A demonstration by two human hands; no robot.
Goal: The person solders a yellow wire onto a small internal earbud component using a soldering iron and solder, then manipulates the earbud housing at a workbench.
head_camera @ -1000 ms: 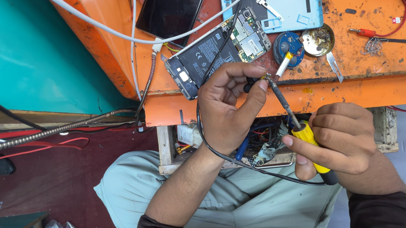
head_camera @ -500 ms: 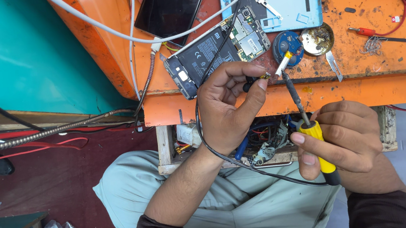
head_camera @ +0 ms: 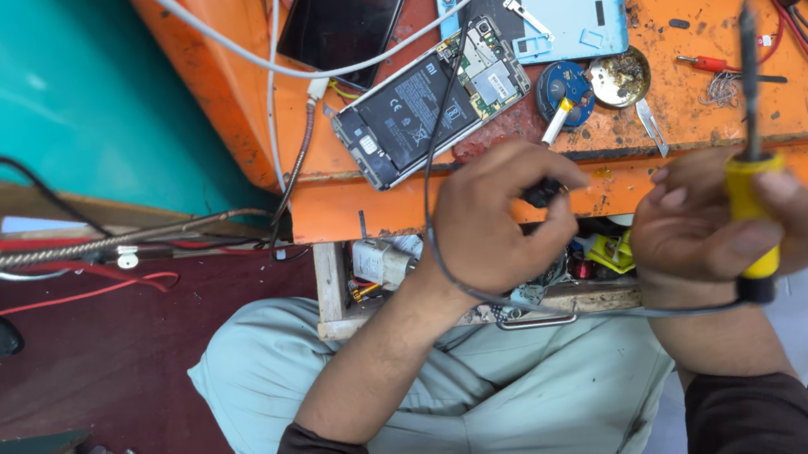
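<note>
My left hand [head_camera: 498,217] pinches a small black plug [head_camera: 542,191] on a black cable, held just in front of the orange workbench edge [head_camera: 402,207]. My right hand [head_camera: 724,228] grips a soldering iron with a yellow handle [head_camera: 751,211], its dark tip pointing up and away from the plug. An opened phone [head_camera: 431,104] with its battery and circuit board showing lies on the bench above my left hand. A light blue back cover [head_camera: 582,13] lies beyond it.
A dark phone screen [head_camera: 342,13] and white cables lie at the bench's far left. A blue solder spool [head_camera: 562,90], a round flux tin [head_camera: 618,77], a blade and red wires sit at the right. An open drawer [head_camera: 408,262] of parts hangs under the bench, above my lap.
My right hand has swung the soldering iron away from the plug, rightward and upright. My left hand stays on the plug in about the same place.
</note>
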